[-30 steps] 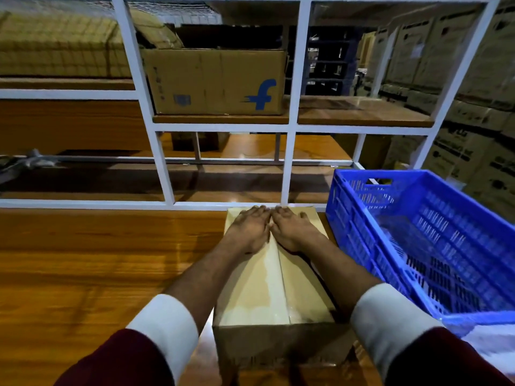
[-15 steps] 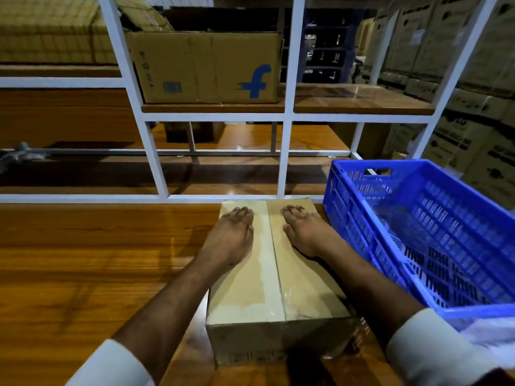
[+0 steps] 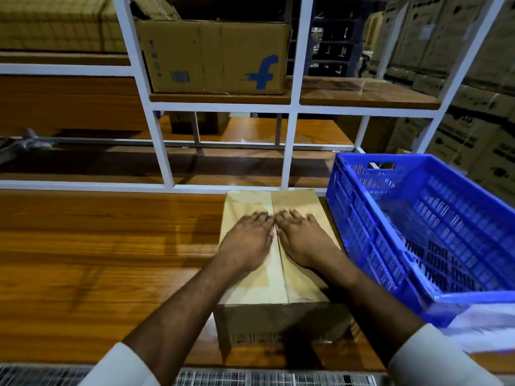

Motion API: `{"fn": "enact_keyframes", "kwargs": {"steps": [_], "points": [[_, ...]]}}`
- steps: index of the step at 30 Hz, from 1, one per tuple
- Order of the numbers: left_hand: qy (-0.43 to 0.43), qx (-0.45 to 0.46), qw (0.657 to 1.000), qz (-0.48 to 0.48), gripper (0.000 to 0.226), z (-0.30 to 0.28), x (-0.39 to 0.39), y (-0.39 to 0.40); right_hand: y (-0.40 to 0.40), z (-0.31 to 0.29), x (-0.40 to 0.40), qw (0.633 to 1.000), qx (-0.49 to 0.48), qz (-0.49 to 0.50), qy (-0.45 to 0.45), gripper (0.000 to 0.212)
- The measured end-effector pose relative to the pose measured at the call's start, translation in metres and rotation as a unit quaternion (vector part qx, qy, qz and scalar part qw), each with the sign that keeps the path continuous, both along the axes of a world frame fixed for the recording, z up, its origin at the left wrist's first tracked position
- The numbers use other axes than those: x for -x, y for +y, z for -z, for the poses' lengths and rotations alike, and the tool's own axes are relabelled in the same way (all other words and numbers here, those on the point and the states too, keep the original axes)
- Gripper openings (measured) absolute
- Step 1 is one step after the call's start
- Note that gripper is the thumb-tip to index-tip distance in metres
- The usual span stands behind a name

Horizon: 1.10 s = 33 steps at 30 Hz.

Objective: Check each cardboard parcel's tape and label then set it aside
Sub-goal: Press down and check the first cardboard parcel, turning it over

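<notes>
A brown cardboard parcel [image 3: 274, 285] lies lengthwise on the wooden table [image 3: 97, 260], its top flaps closed with clear tape along the centre seam. My left hand [image 3: 248, 240] rests flat on the left flap and my right hand [image 3: 302, 239] lies flat on the right flap, fingers straight. The fingertips meet at the seam around the middle of the top. The near end face shows faint dark print.
A blue slatted plastic crate [image 3: 418, 235] stands right beside the parcel. A white metal shelf frame [image 3: 289, 151] rises behind the table, with a printed cardboard box [image 3: 214, 57] on its upper shelf. Stacked cartons [image 3: 479, 107] fill the far right. A metal grille [image 3: 250, 378] runs along the near edge.
Both hands slid back along the parcel top from its far end toward the middle, spreading apart and then coming together at the seam. The parcel has stayed put.
</notes>
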<state>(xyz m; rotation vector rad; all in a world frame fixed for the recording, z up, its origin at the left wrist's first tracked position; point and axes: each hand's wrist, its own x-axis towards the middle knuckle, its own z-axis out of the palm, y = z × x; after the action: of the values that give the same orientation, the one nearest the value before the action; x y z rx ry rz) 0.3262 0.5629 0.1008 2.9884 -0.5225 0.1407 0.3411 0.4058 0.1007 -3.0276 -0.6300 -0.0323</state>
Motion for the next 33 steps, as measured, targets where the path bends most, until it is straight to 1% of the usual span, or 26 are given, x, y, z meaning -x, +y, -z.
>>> {"fn": "enact_keyframes", "kwargs": {"steps": [2, 5, 7, 9, 15, 17, 19, 22, 24, 27, 31, 33], "points": [[0.001, -0.008, 1.0, 0.002, 0.053, -0.002, -0.001, 0.0, -0.001, -0.001, -0.001, 1.0, 0.001, -0.003, 0.003, 0.053], [0.018, 0.004, 1.0, -0.001, 0.052, -0.007, 0.004, 0.0, -0.005, -0.007, 0.002, 0.999, -0.012, -0.004, 0.033, 0.053], [0.018, 0.022, 0.999, -0.025, 0.05, -0.011, 0.014, 0.006, -0.013, -0.014, 0.007, 0.998, -0.014, 0.012, 0.058, 0.054], [-0.001, 0.043, 0.998, -0.054, 0.048, -0.012, 0.024, 0.016, -0.022, -0.019, 0.015, 0.997, -0.011, 0.036, 0.069, 0.054], [-0.007, 0.022, 0.998, -0.055, 0.052, -0.007, 0.036, 0.022, -0.029, -0.012, 0.034, 0.998, -0.017, 0.045, 0.031, 0.055], [-0.011, 0.012, 0.998, -0.057, 0.052, -0.01, 0.038, 0.02, -0.028, -0.015, 0.035, 0.998, -0.01, 0.047, 0.037, 0.054], [-0.006, 0.021, 0.998, -0.052, 0.05, -0.014, 0.043, 0.018, -0.025, -0.022, 0.04, 0.998, -0.01, 0.038, 0.052, 0.054], [0.015, 0.044, 0.999, 0.006, 0.05, -0.015, 0.059, 0.006, -0.014, -0.023, 0.057, 0.998, -0.019, -0.006, 0.057, 0.053], [0.008, 0.039, 0.999, 0.032, 0.052, -0.009, 0.07, -0.002, -0.009, -0.015, 0.068, 0.999, -0.013, -0.017, 0.046, 0.054], [-0.003, 0.021, 1.0, 0.023, 0.053, -0.005, 0.074, -0.003, -0.007, -0.002, 0.075, 1.0, -0.011, -0.008, 0.019, 0.054], [0.009, 0.021, 1.0, 0.017, 0.053, -0.01, 0.076, -0.001, -0.012, -0.01, 0.075, 0.999, -0.03, -0.01, 0.038, 0.053], [-0.006, 0.024, 1.0, 0.002, 0.052, -0.012, 0.085, 0.007, -0.02, -0.013, 0.082, 0.999, -0.029, 0.01, 0.033, 0.054]]}}
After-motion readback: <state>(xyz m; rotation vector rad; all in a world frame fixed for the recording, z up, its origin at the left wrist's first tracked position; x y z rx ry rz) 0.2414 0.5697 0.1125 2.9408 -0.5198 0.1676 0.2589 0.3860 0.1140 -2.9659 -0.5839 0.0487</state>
